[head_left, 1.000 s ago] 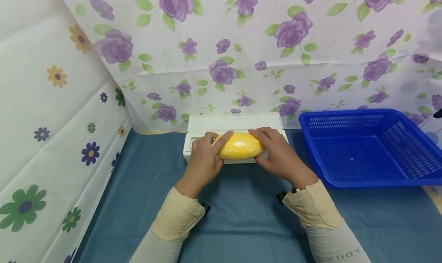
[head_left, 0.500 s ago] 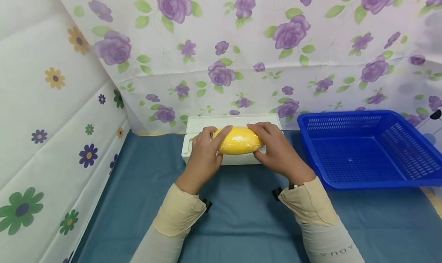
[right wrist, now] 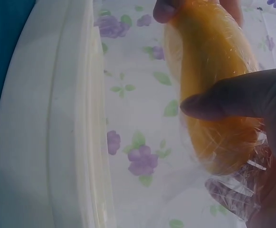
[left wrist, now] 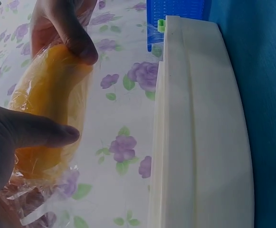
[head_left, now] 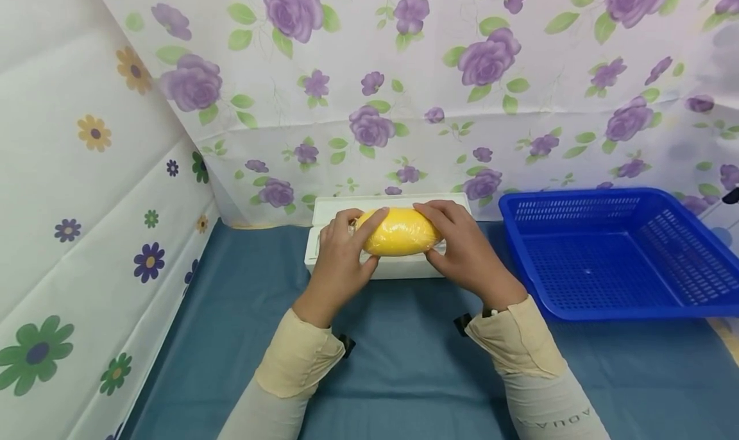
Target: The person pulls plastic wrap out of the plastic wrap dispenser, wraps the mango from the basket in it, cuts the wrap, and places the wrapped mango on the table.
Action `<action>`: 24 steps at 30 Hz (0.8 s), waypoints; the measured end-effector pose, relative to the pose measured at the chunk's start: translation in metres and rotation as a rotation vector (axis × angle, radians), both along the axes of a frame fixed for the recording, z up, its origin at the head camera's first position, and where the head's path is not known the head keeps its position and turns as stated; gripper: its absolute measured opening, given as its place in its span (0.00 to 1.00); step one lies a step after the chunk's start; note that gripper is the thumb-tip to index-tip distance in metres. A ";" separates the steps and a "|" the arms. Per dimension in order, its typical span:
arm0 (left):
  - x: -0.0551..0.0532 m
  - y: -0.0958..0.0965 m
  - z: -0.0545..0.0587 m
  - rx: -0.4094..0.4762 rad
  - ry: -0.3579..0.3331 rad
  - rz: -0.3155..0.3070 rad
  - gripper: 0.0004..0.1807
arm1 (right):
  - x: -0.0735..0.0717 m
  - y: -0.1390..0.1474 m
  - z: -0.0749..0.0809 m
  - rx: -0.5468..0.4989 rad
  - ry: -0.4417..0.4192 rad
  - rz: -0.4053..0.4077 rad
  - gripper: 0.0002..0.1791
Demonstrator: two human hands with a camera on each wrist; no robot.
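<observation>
A yellow mango [head_left: 399, 232] in clear plastic film is held up above a long white box [head_left: 407, 270]. My left hand [head_left: 342, 251] grips its left end, and my right hand [head_left: 462, 251] grips the other. In the left wrist view the left thumb [left wrist: 42, 133] lies across the wrapped mango [left wrist: 50, 95], with loose film bunched at the end. The right wrist view has the right thumb [right wrist: 228, 97] pressed on the fruit, crumpled film [right wrist: 237, 185] under it. The box's lid [head_left: 392, 203] stands raised behind; both hands and the fruit hide much of its inside.
To the right stands a blue plastic basket [head_left: 583, 308] with perforated walls. A dark teal cloth [head_left: 392, 382] covers the table. Behind the box rises a flowered sheet [head_left: 323, 126], with another patterned sheet [head_left: 104, 190] along the left side. A small green piece [left wrist: 161, 25] shows at the box's end.
Both hands have lifted the wrapped mango slightly, uncovering more of the box's front. The grip looks the same, and the box and basket have stayed in place.
</observation>
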State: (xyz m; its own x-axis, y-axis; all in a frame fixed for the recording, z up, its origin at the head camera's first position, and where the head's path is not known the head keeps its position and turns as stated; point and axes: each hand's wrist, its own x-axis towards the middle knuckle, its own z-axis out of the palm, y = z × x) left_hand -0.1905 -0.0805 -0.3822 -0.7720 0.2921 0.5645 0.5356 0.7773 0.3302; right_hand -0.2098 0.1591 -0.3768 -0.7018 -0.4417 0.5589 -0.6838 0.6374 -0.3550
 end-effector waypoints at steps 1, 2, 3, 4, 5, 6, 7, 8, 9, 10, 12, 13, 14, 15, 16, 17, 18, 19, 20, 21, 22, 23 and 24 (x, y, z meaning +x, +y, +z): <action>0.000 0.000 0.000 0.006 0.005 -0.001 0.44 | 0.000 0.000 0.000 -0.003 0.005 -0.002 0.43; 0.000 0.000 0.000 0.011 0.010 -0.001 0.44 | 0.000 -0.001 0.001 -0.008 0.007 -0.002 0.43; 0.001 0.000 0.000 0.016 0.016 -0.001 0.44 | 0.000 -0.001 0.002 -0.012 0.009 -0.003 0.43; 0.001 0.000 0.001 0.022 0.025 -0.002 0.44 | 0.000 -0.001 0.002 -0.016 0.012 -0.004 0.43; 0.001 0.000 0.001 0.027 0.034 -0.003 0.44 | 0.001 -0.002 0.003 -0.021 0.016 -0.004 0.43; 0.001 0.000 0.002 0.031 0.044 -0.004 0.44 | 0.001 -0.002 0.004 -0.026 0.019 -0.003 0.43; 0.002 0.000 0.002 0.033 0.051 -0.004 0.44 | 0.001 -0.002 0.004 -0.030 0.022 -0.001 0.43; 0.002 0.000 0.003 0.034 0.057 -0.004 0.45 | 0.002 -0.002 0.005 -0.033 0.021 0.000 0.43; 0.002 0.000 0.004 0.036 0.063 -0.004 0.44 | 0.002 -0.002 0.006 -0.035 0.022 0.001 0.43; 0.003 0.000 0.005 0.037 0.068 -0.005 0.44 | 0.003 -0.002 0.007 -0.037 0.024 0.001 0.43; 0.003 0.000 0.006 0.038 0.079 -0.007 0.44 | 0.005 -0.002 0.009 -0.042 0.027 0.004 0.43; 0.004 0.000 0.007 0.039 0.084 -0.009 0.44 | 0.005 -0.001 0.010 -0.045 0.030 0.003 0.43; 0.005 0.000 0.008 0.041 0.088 -0.011 0.44 | 0.006 -0.001 0.011 -0.048 0.032 0.004 0.43; 0.005 0.000 0.009 0.044 0.091 -0.014 0.44 | 0.006 -0.001 0.012 -0.050 0.034 0.003 0.43; 0.005 0.000 0.009 0.046 0.094 -0.016 0.44 | 0.007 -0.002 0.013 -0.051 0.037 0.002 0.43; 0.006 -0.001 0.010 0.047 0.097 -0.019 0.44 | 0.008 -0.002 0.013 -0.052 0.039 0.001 0.43; 0.006 -0.001 0.010 0.048 0.099 -0.020 0.44 | 0.008 -0.002 0.013 -0.052 0.041 -0.001 0.43; 0.007 -0.001 0.011 0.049 0.101 -0.021 0.44 | 0.009 -0.002 0.013 -0.053 0.044 -0.003 0.43; 0.007 -0.001 0.011 0.049 0.103 -0.023 0.44 | 0.009 -0.002 0.014 -0.055 0.045 -0.004 0.43; 0.008 -0.001 0.012 0.049 0.107 -0.024 0.44 | 0.010 -0.002 0.014 -0.057 0.047 -0.005 0.43; 0.008 -0.001 0.012 0.048 0.110 -0.025 0.44 | 0.011 -0.002 0.015 -0.060 0.050 -0.004 0.43; 0.009 -0.002 0.013 0.049 0.114 -0.026 0.44 | 0.012 -0.002 0.015 -0.064 0.054 -0.004 0.43; 0.009 -0.002 0.013 0.052 0.118 -0.028 0.44 | 0.012 -0.002 0.016 -0.069 0.061 -0.002 0.43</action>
State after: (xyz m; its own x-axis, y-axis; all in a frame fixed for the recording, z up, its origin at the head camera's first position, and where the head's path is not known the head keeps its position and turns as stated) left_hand -0.1813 -0.0823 -0.3688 -0.6913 0.2808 0.6658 0.5945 0.7448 0.3031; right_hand -0.1974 0.1573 -0.3611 -0.6667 -0.3989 0.6295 -0.7040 0.6144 -0.3563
